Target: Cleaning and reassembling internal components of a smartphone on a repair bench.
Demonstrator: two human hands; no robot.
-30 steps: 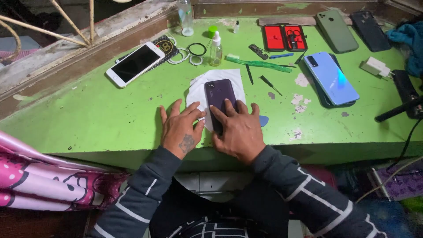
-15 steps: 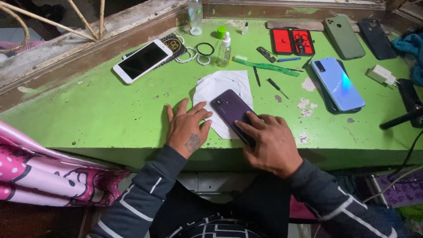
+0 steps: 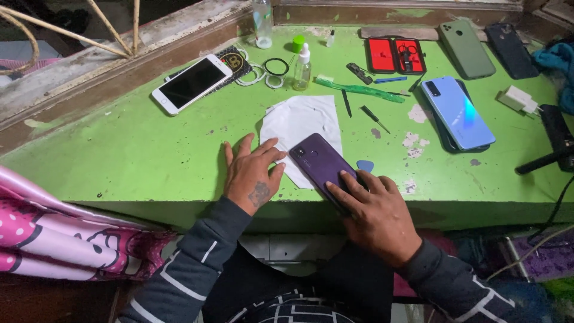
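A dark purple phone [image 3: 320, 164] lies back up and slanted on a white sheet [image 3: 302, 125] near the front edge of the green table [image 3: 119, 161]. My right hand [image 3: 373, 212] covers the phone's lower end, fingers pressed on it. My left hand [image 3: 252, 172] rests flat on the table just left of the phone, fingers spread, fingertips touching the white sheet's edge. A small blue pick [image 3: 365, 165] lies right beside the phone.
A white phone [image 3: 191, 83] lies at the back left, a light blue phone [image 3: 457, 112] at the right, a green phone [image 3: 467, 48] and a black phone [image 3: 510, 49] at the far right. A red tool case [image 3: 396, 55], a green toothbrush [image 3: 359, 88], small screwdrivers and a dropper bottle [image 3: 302, 67] sit mid-table.
The purple phone has turned from upright to slanted and slid toward the front edge. My right hand moved down and right over its lower end; my left hand spread flat.
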